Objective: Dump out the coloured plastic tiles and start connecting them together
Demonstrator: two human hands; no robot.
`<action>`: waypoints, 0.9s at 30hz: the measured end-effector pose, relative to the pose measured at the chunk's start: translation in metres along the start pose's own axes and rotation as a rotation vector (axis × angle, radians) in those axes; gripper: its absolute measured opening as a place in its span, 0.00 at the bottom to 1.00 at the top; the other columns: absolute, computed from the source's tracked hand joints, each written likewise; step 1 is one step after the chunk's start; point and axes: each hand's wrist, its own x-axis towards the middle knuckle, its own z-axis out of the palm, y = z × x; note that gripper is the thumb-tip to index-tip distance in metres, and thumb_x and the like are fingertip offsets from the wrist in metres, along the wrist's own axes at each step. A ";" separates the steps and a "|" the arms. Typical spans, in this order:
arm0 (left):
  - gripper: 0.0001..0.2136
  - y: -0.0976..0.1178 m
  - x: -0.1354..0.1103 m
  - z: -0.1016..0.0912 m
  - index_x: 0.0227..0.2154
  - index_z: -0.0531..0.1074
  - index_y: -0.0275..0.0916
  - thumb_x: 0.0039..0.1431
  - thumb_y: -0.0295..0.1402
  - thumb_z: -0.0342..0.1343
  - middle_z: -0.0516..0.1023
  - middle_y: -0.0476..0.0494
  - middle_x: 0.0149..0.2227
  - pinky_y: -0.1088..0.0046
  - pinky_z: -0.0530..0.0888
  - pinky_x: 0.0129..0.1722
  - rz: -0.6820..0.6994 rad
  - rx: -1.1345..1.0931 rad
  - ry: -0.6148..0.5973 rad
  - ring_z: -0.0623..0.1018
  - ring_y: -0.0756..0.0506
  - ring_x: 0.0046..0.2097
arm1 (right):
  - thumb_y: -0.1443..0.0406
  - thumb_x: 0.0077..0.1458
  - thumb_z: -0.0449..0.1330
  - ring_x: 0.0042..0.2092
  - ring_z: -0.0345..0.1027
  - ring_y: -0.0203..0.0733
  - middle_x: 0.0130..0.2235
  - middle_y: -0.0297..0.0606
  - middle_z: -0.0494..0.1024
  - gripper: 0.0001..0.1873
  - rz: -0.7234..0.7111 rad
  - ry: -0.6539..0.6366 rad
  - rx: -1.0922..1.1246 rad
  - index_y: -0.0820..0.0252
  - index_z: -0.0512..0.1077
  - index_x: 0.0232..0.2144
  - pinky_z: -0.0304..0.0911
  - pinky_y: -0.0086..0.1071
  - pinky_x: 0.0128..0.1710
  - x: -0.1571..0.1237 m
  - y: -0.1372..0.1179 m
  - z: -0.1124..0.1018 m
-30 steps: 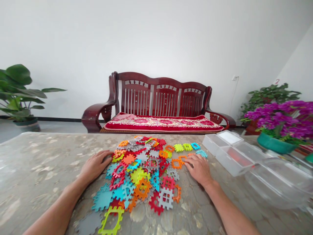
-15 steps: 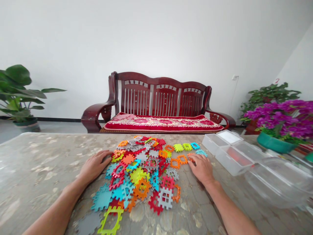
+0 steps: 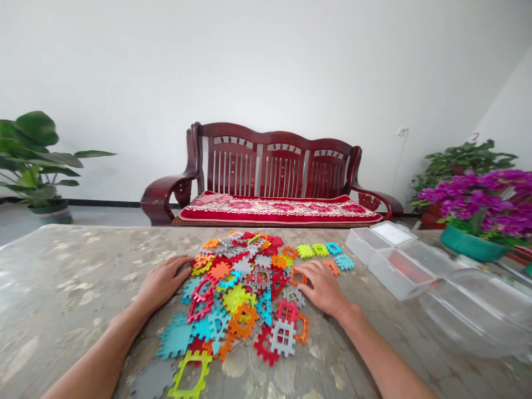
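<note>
A heap of interlocking plastic tiles (image 3: 239, 299) in red, blue, lime, orange and grey is spread over the middle of the table. At its left edge rests my left hand (image 3: 166, 281), open and palm down, its fingertips beside a lime tile (image 3: 201, 268). On the right side, my right hand (image 3: 322, 285) is open with fingers stretched over an orange frame tile (image 3: 297, 276), partly covering it. Its thumb points toward a grey window tile (image 3: 293, 296). An orange tile (image 3: 332, 268) and a blue tile (image 3: 344, 262) lie just behind that hand.
Two lime tiles (image 3: 305, 251) and a blue frame tile (image 3: 333, 248) form a row at the back. Clear plastic boxes (image 3: 401, 277) and a green pot of purple flowers (image 3: 474, 242) stand on the right. Beyond the table (image 3: 83, 266) is a wooden bench (image 3: 274, 172).
My right hand has moved left, from the orange tile near the blue one to the orange frame tiles by the heap. My left hand stays in place.
</note>
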 end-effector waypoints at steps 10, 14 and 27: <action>0.25 -0.001 0.000 0.000 0.48 0.77 0.43 0.60 0.50 0.44 0.78 0.42 0.54 0.65 0.70 0.57 -0.006 -0.007 0.001 0.76 0.39 0.54 | 0.76 0.52 0.59 0.47 0.72 0.45 0.42 0.38 0.78 0.22 0.012 0.189 0.043 0.53 0.76 0.48 0.67 0.38 0.49 -0.002 -0.004 0.003; 0.25 0.002 -0.001 -0.001 0.49 0.77 0.43 0.60 0.50 0.43 0.77 0.42 0.54 0.64 0.69 0.58 -0.009 0.002 -0.014 0.76 0.39 0.55 | 0.71 0.58 0.59 0.44 0.73 0.44 0.41 0.37 0.81 0.13 -0.066 0.214 0.052 0.53 0.78 0.43 0.67 0.39 0.48 -0.009 0.002 -0.003; 0.25 0.001 0.000 0.000 0.49 0.77 0.42 0.60 0.49 0.44 0.77 0.41 0.55 0.63 0.69 0.58 -0.008 0.003 -0.011 0.76 0.38 0.55 | 0.61 0.65 0.54 0.43 0.76 0.42 0.42 0.39 0.82 0.13 0.058 0.433 -0.007 0.53 0.79 0.41 0.69 0.34 0.46 -0.015 0.033 -0.008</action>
